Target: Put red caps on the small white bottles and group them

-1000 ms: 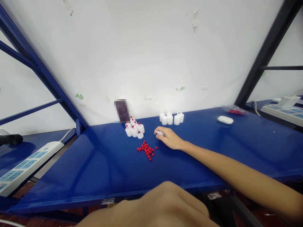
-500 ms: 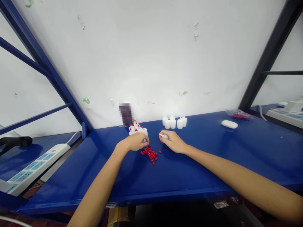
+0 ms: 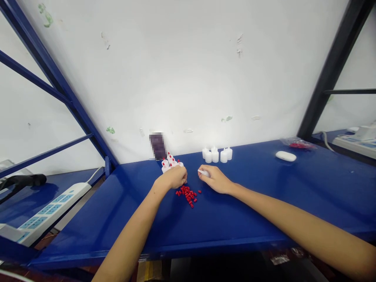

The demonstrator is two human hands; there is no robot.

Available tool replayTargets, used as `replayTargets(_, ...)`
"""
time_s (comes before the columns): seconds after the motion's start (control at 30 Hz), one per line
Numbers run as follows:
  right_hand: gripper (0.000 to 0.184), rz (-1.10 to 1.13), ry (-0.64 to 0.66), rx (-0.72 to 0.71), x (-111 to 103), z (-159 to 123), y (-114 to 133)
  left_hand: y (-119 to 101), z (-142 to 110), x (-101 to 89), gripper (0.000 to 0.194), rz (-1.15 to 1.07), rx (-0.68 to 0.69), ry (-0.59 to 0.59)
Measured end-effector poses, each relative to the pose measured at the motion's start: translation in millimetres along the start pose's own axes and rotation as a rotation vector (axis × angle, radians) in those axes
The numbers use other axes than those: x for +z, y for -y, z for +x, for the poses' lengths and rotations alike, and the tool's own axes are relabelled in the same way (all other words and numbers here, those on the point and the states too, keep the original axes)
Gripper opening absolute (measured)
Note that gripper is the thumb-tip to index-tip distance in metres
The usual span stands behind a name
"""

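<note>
1 white bottle (image 3: 203, 172), tilted, narrow-tipped | right hand (image 3: 216, 179): grip closed round it | left hand (image 3: 177, 177): grip unclear, near red caps (image 3: 187, 192)

Both your arms were in view, bare along the forearms. Your left forearm (image 3: 132, 231) ran from the bottom edge, left of centre, up and rightward to the left wrist (image 3: 161, 188). Your left grip (image 3: 176, 177), near the middle of the frame, showed its back, with the fingers bent downward and their tips mostly hidden. Your right forearm (image 3: 282, 211) slanted in from the lower right corner to the right wrist (image 3: 232, 188). Your right grip (image 3: 216, 180), just right of centre, pointed left, its fingers curled closed and its thumb on the near side. The two hands stood near each other, apart.
</note>
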State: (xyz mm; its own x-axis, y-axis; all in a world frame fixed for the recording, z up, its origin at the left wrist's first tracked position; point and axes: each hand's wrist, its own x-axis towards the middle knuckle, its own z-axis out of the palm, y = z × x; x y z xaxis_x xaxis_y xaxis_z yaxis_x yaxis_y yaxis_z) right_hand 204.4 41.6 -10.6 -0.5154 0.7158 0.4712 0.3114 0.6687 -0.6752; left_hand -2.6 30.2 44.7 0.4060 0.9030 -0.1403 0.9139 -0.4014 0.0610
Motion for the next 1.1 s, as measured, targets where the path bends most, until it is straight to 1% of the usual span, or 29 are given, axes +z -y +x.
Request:
replayTargets(0.23, 0.008, -0.01, 0.013, 0.002, 0, 0, -1, 1, -4, 2.5, 0.016, -0.047, 0.03, -0.024)
replayTargets(0.3, 0.009, -0.012, 0.009, -0.004, 0, 0, -1, -2, -2, 0.4, 0.016, -0.066, 0.065, -0.068)
replayTargets(0.37, 0.011, -0.015, 0.006, -0.007, 1, -1, -1, -7, 2, -2.9, 0.016, -0.103, 0.145, -0.176)
replayTargets(0.47, 0.017, -0.03, -0.008, 0.004, 1, -1, -2, -16, 11, -4.7, 0.013, -0.179, 0.296, -0.393)
replayTargets(0.57, 0.02, -0.022, -0.037, 0.012, 0, -1, -4, -24, 15, 2.8, 0.012, -0.292, 0.385, -0.554)
replayTargets(0.67, 0.02, -0.032, -0.075, 0.021, -1, 0, -5, -30, 14, 16.2, 0.013, -0.426, 0.447, -0.667)
replayTargets(0.77, 0.019, -0.081, -0.088, 0.026, -2, -1, -5, -32, 9, 26.3, 0.013, -0.464, 0.485, -0.747)
replayTargets(0.87, 0.019, -0.102, -0.041, 0.039, -3, -2, -4, -31, 5, 29.8, 0.016, -0.407, 0.492, -0.782)
replayTargets(0.97, 0.019, -0.109, 0.011, 0.042, -4, -3, -3, -29, 4, 30.1, 0.016, -0.359, 0.503, -0.76)
replayTargets(1.1, 0.02, -0.149, 0.016, -0.003, -6, -3, -4, -28, 5, 30.9, 0.018, -0.31, 0.54, -0.707)
